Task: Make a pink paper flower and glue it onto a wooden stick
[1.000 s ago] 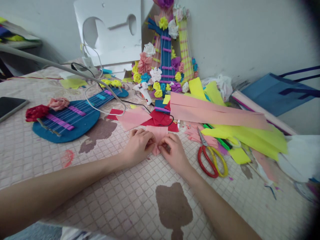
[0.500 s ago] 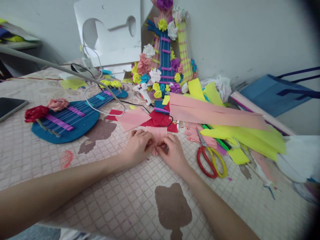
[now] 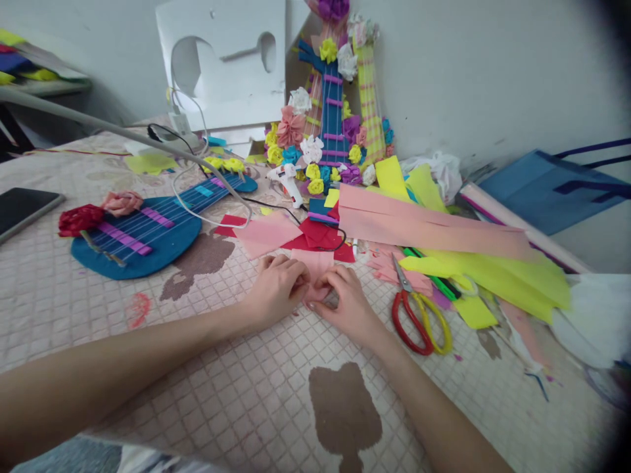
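Between both hands is a piece of pink crepe paper (image 3: 318,261), its near edge gathered at the fingertips. My left hand (image 3: 280,289) pinches it from the left, and my right hand (image 3: 344,299) from the right, thumb and fingers curled in. Fingers cover the pinched part. Just beyond lie red paper pieces (image 3: 318,233) and a flat pink sheet (image 3: 269,234). Scissors (image 3: 417,315) with one red and one yellow handle rest right of my right hand, beside small cut pink pieces (image 3: 394,266). Farther left lies a blue guitar-shaped craft (image 3: 162,246) with paper roses.
A white glue gun (image 3: 287,180) with its cord stands behind the papers. Decorated guitar crafts (image 3: 335,118) lean on the wall. Long pink strips (image 3: 419,220) and yellow sheets (image 3: 507,279) cover the right side. A white cable (image 3: 217,226) loops over the table; a phone (image 3: 24,209) lies far left.
The view has shifted slightly, so things sit a little farther right. My right thumb has moved lower and away from its fingers; both hands stay at the pink paper.
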### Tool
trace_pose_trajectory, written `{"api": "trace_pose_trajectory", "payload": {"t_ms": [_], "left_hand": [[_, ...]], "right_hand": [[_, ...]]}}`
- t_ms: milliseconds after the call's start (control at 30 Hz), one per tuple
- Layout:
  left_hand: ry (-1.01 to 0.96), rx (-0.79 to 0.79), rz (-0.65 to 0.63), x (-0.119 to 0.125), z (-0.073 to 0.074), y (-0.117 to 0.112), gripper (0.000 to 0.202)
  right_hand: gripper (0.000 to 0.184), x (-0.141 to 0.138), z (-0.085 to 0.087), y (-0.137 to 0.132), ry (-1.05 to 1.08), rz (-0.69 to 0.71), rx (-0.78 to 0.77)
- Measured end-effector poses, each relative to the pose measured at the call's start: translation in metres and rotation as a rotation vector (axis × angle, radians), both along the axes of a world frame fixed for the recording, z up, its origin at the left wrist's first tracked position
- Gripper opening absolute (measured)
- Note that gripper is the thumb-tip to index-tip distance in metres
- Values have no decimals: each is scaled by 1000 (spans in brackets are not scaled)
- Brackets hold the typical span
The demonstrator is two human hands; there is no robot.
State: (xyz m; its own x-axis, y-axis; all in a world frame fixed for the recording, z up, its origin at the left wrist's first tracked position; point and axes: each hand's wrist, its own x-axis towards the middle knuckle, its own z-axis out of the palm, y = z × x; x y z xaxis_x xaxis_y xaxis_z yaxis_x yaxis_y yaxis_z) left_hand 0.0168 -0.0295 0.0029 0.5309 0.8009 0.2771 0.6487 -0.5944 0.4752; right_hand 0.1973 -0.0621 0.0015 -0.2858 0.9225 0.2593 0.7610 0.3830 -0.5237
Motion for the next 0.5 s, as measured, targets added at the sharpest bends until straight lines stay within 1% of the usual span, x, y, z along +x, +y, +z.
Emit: {"api": "trace_pose_trajectory", "payload": {"t_ms": [67, 167, 267, 333, 400, 500], "left_hand": [[-3, -4, 3, 0, 0, 0, 7], [-9, -6, 0, 0, -1, 0, 6], [-11, -8, 3, 0, -1, 1, 7], [-10, -7, 7, 0, 0, 1, 8], [-11, -4, 5, 0, 0, 0, 8], [-18, -12, -7, -1, 0, 0, 8]], "right_hand": [[18, 1, 2, 0, 4, 25, -9], [7, 0, 2, -1, -5, 17, -10], [8, -5, -1, -2, -33, -41, 21], [12, -8, -3, -3, -50, -67, 40], [17, -10, -4, -4, -60, -78, 40], [19, -11, -4, -4, -58, -85, 27]]}}
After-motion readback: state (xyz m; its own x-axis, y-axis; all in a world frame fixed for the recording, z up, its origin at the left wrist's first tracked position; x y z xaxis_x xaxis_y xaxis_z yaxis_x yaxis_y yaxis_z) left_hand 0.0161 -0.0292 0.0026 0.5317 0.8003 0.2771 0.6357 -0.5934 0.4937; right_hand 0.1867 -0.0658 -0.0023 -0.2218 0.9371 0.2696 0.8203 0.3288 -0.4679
